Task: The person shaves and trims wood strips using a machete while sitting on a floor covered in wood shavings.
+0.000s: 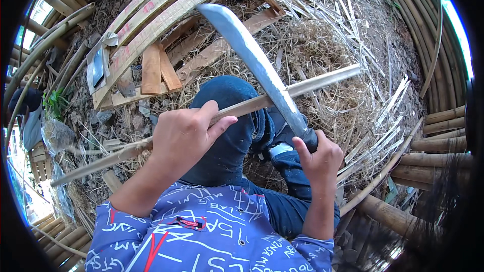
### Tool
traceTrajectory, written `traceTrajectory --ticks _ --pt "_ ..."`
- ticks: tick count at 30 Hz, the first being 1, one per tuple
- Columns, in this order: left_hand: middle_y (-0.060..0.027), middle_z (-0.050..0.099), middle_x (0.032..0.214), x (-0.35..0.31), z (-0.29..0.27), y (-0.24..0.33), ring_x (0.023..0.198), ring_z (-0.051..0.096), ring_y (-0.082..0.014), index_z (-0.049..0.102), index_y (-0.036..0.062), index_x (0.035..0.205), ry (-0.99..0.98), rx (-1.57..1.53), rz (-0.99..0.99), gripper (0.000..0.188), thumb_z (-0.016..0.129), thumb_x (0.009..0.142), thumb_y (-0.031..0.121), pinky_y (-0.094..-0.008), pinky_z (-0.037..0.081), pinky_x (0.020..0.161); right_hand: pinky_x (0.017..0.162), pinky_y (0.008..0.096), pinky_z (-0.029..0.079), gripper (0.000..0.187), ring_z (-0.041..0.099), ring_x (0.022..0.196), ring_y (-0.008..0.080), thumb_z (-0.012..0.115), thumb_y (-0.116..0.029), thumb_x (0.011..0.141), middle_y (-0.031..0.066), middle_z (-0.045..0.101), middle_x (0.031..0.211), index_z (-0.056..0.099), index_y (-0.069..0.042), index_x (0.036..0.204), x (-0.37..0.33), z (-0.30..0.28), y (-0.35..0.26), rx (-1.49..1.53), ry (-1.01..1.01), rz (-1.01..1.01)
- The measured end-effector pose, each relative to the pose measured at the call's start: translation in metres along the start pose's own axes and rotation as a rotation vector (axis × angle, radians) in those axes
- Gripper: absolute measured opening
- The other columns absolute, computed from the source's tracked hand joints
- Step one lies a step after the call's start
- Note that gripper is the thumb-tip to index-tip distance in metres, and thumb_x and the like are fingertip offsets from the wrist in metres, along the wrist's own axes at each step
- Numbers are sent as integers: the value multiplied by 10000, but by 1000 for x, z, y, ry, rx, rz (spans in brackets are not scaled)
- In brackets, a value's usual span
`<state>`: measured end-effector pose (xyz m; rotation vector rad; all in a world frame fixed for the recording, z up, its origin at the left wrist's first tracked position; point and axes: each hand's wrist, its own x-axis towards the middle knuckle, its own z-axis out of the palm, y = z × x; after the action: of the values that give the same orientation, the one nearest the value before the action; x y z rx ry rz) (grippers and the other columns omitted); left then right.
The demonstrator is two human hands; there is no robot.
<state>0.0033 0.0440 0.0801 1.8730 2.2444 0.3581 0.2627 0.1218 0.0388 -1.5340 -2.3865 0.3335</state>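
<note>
My left hand (184,130) is closed around a long, narrow strip of bamboo (322,81), which slants across my lap from lower left to upper right. In my right hand (322,158) is the dark handle of a machete (242,43), its long curved blade pointing up and to the left. The blade crosses the strip just beyond my bent knee (227,106), with its lower part against the strip. My thumb lies along the strip on the left, and the other fingers of that hand are partly hidden beneath it.
A wooden pallet-like frame (166,17) of planks lies at the far left. Curly shavings (322,45) and pale split strips (388,116) cover the ground ahead and right. Bamboo pole walls (428,35) stand on both sides. Crumpled plastic (56,133) lies at left.
</note>
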Motion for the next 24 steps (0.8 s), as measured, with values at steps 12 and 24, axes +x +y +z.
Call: traceTrajectory --ticks 12,24 --pt "-104 554 543 0 3 -2 511 594 -308 541 95 742 71 9 4 371 649 890 418 -418 427 472 603 472 492 615 652 645 395 587 -647 845 173 627 623 621 -40 756 26 -8 19 -29 -51 305" --pt "-85 551 523 0 14 -7 480 595 -274 527 103 718 184 -1 76 373 657 889 408 -387 430 428 605 471 490 568 642 621 380 655 -604 819 169 617 605 631 -40 758 7 3 -7 198 -122 120"
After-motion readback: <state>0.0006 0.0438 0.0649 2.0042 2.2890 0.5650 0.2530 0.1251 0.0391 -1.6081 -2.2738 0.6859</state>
